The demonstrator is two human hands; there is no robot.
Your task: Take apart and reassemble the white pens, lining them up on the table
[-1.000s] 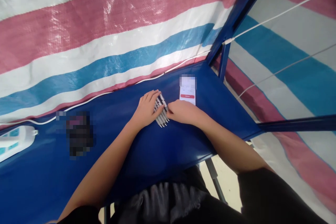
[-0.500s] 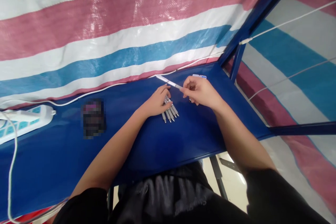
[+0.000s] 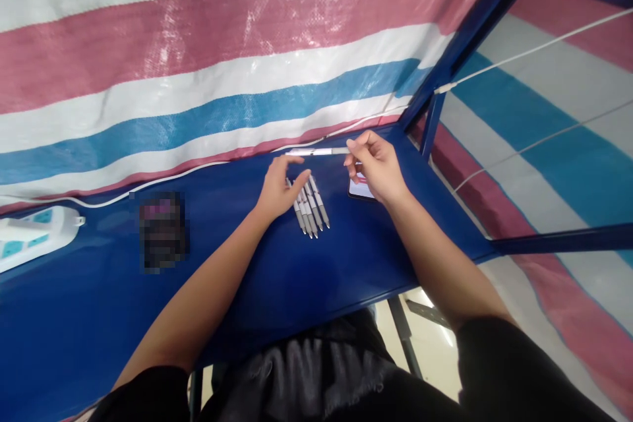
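In my right hand [image 3: 376, 165] a white pen with a grey grip [image 3: 321, 151] is pinched at its grey end and held nearly level, its other end pointing left. My left hand [image 3: 281, 186] has its thumb and fingers spread apart, beside a row of several white-and-grey pens [image 3: 310, 206] that lie close together on the blue table, tips toward me. The left thumb reaches over the upper part of the row; I cannot tell whether it touches. Partly hidden under my right hand lies a phone [image 3: 360, 190] with a lit screen.
A pixelated dark object [image 3: 163, 231] lies on the blue table [image 3: 297, 283] to the left. Farther left is a white power strip [image 3: 42, 234]. A white cable [image 3: 163, 183] runs along the striped sheet [image 3: 222, 46]. Blue metal framing [image 3: 435, 112] stands at the right.
My right hand has raised the pen and turned it from slanted to nearly level. My left hand has moved left off the pens, its fingers spreading. More of the row and the phone now shows.
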